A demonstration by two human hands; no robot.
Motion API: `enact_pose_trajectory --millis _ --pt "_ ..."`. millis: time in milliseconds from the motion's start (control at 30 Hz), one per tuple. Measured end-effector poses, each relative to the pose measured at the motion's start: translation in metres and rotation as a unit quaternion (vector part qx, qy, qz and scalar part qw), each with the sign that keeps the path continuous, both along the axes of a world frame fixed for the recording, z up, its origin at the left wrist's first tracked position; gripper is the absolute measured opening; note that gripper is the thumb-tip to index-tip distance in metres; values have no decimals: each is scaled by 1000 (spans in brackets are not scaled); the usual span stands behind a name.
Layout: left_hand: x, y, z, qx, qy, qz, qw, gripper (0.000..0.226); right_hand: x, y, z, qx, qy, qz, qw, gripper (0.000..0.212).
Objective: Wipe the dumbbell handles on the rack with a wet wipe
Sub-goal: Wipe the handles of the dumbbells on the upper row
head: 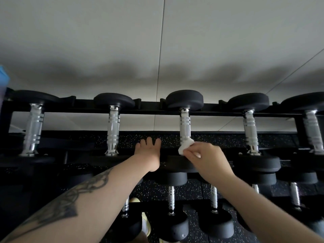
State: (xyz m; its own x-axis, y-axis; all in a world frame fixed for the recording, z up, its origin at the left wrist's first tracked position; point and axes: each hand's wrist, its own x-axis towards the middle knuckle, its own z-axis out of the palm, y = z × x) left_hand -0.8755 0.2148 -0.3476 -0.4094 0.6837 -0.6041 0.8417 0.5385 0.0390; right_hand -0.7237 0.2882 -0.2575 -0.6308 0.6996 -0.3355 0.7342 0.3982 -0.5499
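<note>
We're mid-wipe w/ the right hand pinching the wet wipe at the near end of the centre dumbbell handle, left hand spread flat on the rack at 9 o'clock; next we'd prob. stroke toward 12.

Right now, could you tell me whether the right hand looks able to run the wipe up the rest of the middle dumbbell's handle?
Probably yes. The right hand already pinches the wet wipe against the near end of the middle dumbbell handle, and the chrome above it is bare. The left hand rests on the front rail, off to the side.
</note>
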Motion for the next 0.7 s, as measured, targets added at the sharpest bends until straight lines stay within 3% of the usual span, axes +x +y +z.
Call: enact_pose_trajectory --millis 100,233,333,433,567,700 --pt "1 -1 0 4 1 7 1000 71 -16 23 -9 24 18 76 997 9" --pt "0 -2 -1 10 2 6 1000 72 -54 54 -17 203 92 213 951 7" --pt "0 -3 1 6 -4 10 1000 74 -71 70 -24 336 164 136 918 10" --pt "0 -3 2 15 -6 12 1000 76 -56 42 -48 304 185 22 934 12" --pt "0 -3 5 14 -15 7 1000 75 -41 53 -43 299 183 128 928 21" --pt "1 -2 7 14 -15 15 1000 75 -46 78 -32 331 183 152 913 18"
